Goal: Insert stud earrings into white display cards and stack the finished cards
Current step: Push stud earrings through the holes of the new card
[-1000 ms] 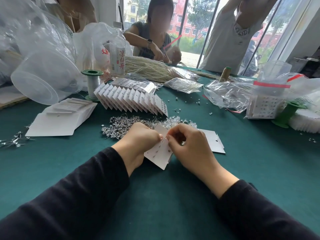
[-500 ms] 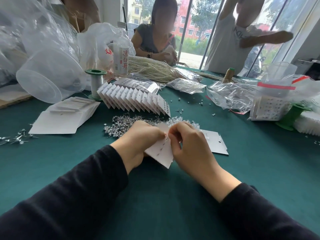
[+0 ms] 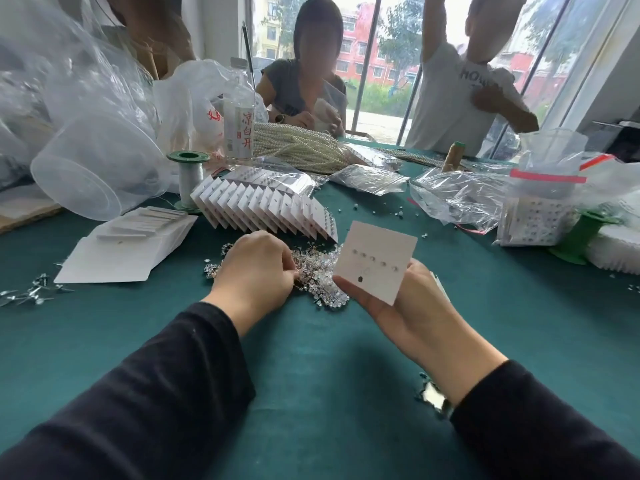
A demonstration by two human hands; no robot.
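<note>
My right hand (image 3: 408,306) holds a white display card (image 3: 375,251) upright by its lower edge, face toward me, with a row of several studs in it. My left hand (image 3: 256,268) rests on the pile of clear stud earrings (image 3: 322,268) on the green table (image 3: 311,375), its curled fingertips pinching a stud at the pile's near edge. A fanned row of finished cards (image 3: 263,209) lies just behind the pile. A stack of blank white cards (image 3: 128,247) sits to the left.
A clear plastic tub (image 3: 93,168), a green spool (image 3: 188,178), a bottle (image 3: 239,129) and pearl strands (image 3: 298,150) crowd the back left. Plastic bags (image 3: 457,199) and another green spool (image 3: 581,237) stand at the right. Two people are across the table.
Both hands were together on the card. Now my left hand has let go and moved left onto the stud pile, while my right hand has lifted the card and turned its face toward me.
</note>
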